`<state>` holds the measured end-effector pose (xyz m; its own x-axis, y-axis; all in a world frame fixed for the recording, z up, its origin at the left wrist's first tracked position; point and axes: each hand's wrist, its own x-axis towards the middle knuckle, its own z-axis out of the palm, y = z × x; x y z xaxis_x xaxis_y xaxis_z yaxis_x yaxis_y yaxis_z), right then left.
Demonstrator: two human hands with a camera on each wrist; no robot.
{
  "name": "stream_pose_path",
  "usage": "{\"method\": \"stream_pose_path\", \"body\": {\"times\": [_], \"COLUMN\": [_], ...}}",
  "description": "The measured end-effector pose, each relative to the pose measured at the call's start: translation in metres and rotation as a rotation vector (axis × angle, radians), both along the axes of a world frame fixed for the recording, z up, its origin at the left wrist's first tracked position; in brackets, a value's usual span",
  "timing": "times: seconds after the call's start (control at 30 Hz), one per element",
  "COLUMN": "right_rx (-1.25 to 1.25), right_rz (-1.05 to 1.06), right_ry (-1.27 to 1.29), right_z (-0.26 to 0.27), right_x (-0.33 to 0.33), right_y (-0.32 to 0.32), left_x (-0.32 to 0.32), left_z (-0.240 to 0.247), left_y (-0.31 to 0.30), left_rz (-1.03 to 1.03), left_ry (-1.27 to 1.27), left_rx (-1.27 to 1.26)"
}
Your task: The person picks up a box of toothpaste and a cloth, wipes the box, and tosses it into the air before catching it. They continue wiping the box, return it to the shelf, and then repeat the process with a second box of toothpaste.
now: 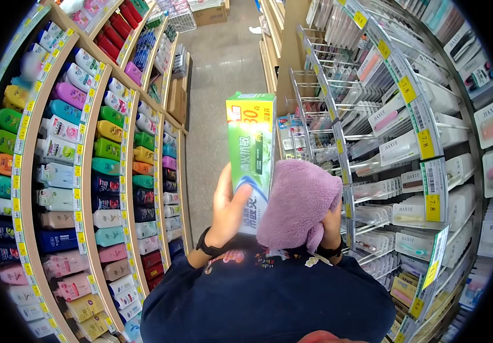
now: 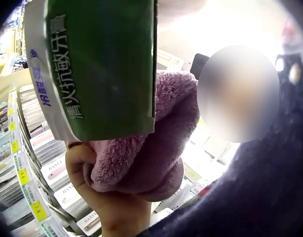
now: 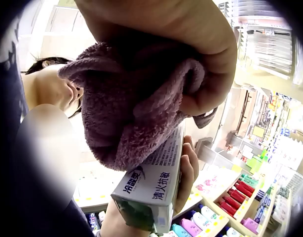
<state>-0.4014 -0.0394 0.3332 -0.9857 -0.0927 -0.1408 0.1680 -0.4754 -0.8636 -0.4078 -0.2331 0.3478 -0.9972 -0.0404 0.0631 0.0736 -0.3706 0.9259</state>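
A green and white toothpaste box (image 1: 252,148) stands upright in front of the chest in the head view. My left hand (image 1: 229,200) grips it from the left, thumb across its printed front. Beside it, my right hand (image 1: 331,226) holds a folded purple towel (image 1: 301,203), which covers much of that hand and overlaps the box's right edge. Seen from the right wrist, fingers of the right hand (image 3: 191,34) curl round the fluffy towel (image 3: 127,103), with the box (image 3: 151,182) below it. The left wrist view has the box's green side (image 2: 109,69) in front of the towel.
Shelves of bottles (image 1: 109,131) line the left side of a store aisle. On the right, a rack (image 1: 395,143) carries packaged goods on metal hooks with yellow price tags. The grey floor (image 1: 215,74) runs ahead between them, with a cardboard box (image 1: 209,14) at the far end.
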Motion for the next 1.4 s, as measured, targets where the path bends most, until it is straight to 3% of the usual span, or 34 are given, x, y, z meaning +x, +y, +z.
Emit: {"method": "stream_pose_path", "body": {"times": [0.17,0.37,0.4,0.43,0.5,0.53,0.57,0.63,0.67,0.73,0.9,0.97,1.0,1.03,1.1,1.17,1.23,1.4], "right_rx": [0.106,0.254,0.465,0.466,0.555,0.845,0.841,0.370,0.363,-0.047,-0.164,-0.204,-0.204,-0.178,-0.150,-0.126,-0.075,-0.007], "right_rz": [-0.087,-0.048,-0.020,-0.013,-0.172,-0.090,-0.089,-0.327,-0.336,-0.052,-0.135,-0.110,-0.116,-0.102,-0.093,-0.099,-0.106,-0.079], "right_ry": [0.078,0.165,0.366,0.369,0.816,0.611,0.610,0.835,0.830,0.822,0.909,0.963,0.962,1.001,1.041,1.104,1.064,1.178], "right_z": [0.007,-0.006,-0.007,-0.003,0.012,0.020,0.018,0.010,0.006,0.001,0.011,0.009,0.007,0.003,0.002,0.003,-0.001,-0.003], "right_x": [-0.003,0.001,-0.003,-0.007,-0.016,-0.005,-0.005,-0.006,-0.007,-0.008,-0.002,-0.003,-0.003,-0.002,-0.003,-0.005,-0.001,-0.007], "right_y": [0.004,0.019,0.022,0.023,0.025,0.032,0.029,0.019,0.025,0.039,0.033,0.037,0.039,0.041,0.042,0.041,0.046,0.045], "left_x": [0.004,0.014,0.016,0.017,0.017,0.018,0.019,0.018,0.018,0.016,0.011,0.008,0.006,0.003,-0.010,-0.012,-0.013,-0.009], "left_z": [-0.011,-0.024,-0.026,-0.027,-0.027,-0.035,-0.039,-0.040,-0.040,-0.039,-0.041,-0.044,-0.045,-0.042,-0.031,-0.029,-0.017,-0.018], "left_y": [0.004,0.015,0.016,0.019,0.024,0.024,0.024,0.024,0.024,0.025,0.029,0.028,0.030,0.031,0.034,0.038,0.038,0.039], "left_rz": [-0.006,0.010,0.008,0.004,-0.001,0.030,0.059,0.104,0.143,0.209,0.228,0.277,0.258,0.252,0.250,0.294,0.240,0.294], "left_ry": [-0.034,0.016,0.084,0.152,0.174,0.204,0.232,0.262,0.307,0.365,0.466,0.585,0.550,0.551,0.783,0.794,0.894,0.898], "left_rx": [0.005,-0.075,-0.079,-0.084,-0.032,-0.164,-0.297,-0.403,-0.512,-0.662,-0.772,-0.936,-0.861,-0.862,-0.824,-0.829,-1.023,-1.048]}}
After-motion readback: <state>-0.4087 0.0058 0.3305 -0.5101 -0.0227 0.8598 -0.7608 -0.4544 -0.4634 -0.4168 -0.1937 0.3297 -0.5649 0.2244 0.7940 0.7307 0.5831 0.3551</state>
